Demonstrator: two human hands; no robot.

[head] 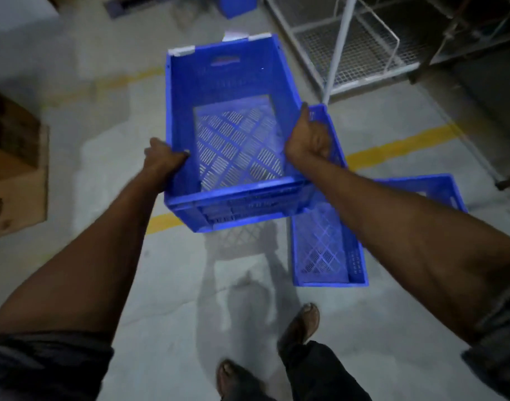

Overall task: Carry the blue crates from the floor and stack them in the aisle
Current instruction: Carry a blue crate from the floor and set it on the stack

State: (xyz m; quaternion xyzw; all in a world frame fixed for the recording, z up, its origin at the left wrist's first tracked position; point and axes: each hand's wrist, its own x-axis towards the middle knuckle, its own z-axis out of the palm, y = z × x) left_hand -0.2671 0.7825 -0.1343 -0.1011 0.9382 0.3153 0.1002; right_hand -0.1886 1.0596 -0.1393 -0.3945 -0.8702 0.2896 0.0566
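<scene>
An empty blue crate (233, 82) with a slotted bottom hangs in the air in front of me, above its shadow on the floor. My left hand (164, 159) grips its left rim near the closest corner. My right hand (307, 137) grips the right rim, thumb pointing up along the edge. A second blue crate (329, 256) lies on the floor just right of the held one, partly hidden by my right forearm. Behind that arm a third blue crate (427, 188) shows its rim. Another blue crate (238, 5) stands far ahead at the top edge.
A cardboard box (13, 175) stands at the left. White wire-mesh racks (349, 44) fill the upper right. Yellow lines (398, 146) cross the grey concrete floor. My sandalled feet (301, 322) are at the bottom.
</scene>
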